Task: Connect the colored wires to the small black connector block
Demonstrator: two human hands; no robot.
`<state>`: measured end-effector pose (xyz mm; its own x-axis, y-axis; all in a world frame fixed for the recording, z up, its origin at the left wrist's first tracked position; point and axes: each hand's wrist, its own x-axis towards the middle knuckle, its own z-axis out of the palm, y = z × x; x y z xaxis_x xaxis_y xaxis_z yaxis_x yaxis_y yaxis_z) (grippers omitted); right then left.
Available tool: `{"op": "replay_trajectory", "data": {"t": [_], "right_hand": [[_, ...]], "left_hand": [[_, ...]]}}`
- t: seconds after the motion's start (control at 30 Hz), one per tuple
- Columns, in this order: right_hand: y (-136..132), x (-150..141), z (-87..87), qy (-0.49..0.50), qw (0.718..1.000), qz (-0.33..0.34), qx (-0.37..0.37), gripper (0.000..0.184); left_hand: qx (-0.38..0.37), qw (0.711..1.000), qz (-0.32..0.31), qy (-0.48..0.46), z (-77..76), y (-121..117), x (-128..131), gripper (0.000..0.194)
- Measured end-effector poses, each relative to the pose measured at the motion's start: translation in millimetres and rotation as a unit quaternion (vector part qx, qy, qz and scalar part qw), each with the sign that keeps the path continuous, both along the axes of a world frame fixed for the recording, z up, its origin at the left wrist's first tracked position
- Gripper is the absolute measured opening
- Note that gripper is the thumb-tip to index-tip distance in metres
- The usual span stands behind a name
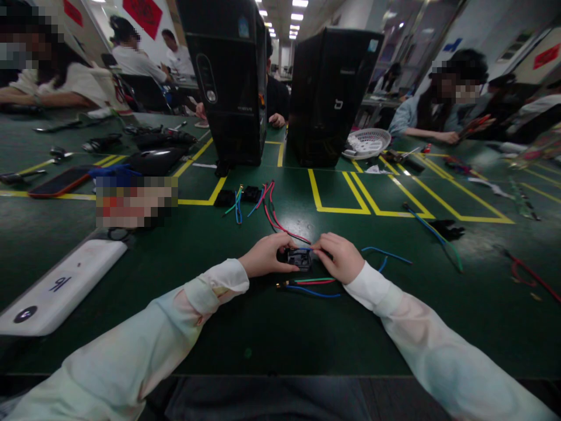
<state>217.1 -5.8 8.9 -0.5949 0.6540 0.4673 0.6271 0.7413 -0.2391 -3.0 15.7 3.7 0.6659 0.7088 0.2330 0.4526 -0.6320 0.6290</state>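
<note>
In the middle of the green table, my left hand (270,255) grips a small black plastic housing (300,259) between thumb and fingers. My right hand (338,255) is closed in a pinch at the housing's right side, on a blue wire (302,249) that lies across its top edge. Just below both hands lie loose green and red wires (319,281) and a blue wire (318,292) with metal ends. Another blue wire (390,253) runs out to the right of my right hand. Red wires (272,213) stretch from beyond the housing. Fine detail inside the housing is too small to tell.
Two black computer towers (228,88) (335,96) stand at the back. A white device (65,286) lies left, near a phone (61,180). A white basket (367,142) sits right of the towers. More wires (433,231) lie right. Several people sit around.
</note>
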Motion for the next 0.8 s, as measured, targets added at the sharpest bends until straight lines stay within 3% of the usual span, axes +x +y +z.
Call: {"op": "replay_trajectory", "data": {"t": [0.1,0.27,0.47,0.63,0.8], "right_hand": [[1.0,-1.4,-1.8,-0.005,0.999,-0.035,0.004,0.014],[-0.8,0.8,-2.5,-0.004,1.0,0.029,-0.004,0.015],[1.4,-0.1,-1.8,0.015,1.0,0.001,0.004,0.016],[-2.8,-0.8,-0.3,0.029,0.999,0.043,0.013,0.018],[-2.2,-0.8,-2.0,0.05,0.999,-0.006,0.018,0.018]], "left_hand": [[0.0,1.0,0.004,-0.002,0.0,-0.2,0.1,0.037],[-0.006,1.0,0.01,0.009,1.8,-1.0,0.4,0.036],[0.003,1.0,-0.004,0.003,-0.6,0.1,-0.3,0.038],[-0.005,1.0,-0.004,0.004,-0.3,0.2,-0.4,0.037],[-0.009,1.0,-0.003,0.016,0.7,-0.5,0.2,0.037]]}}
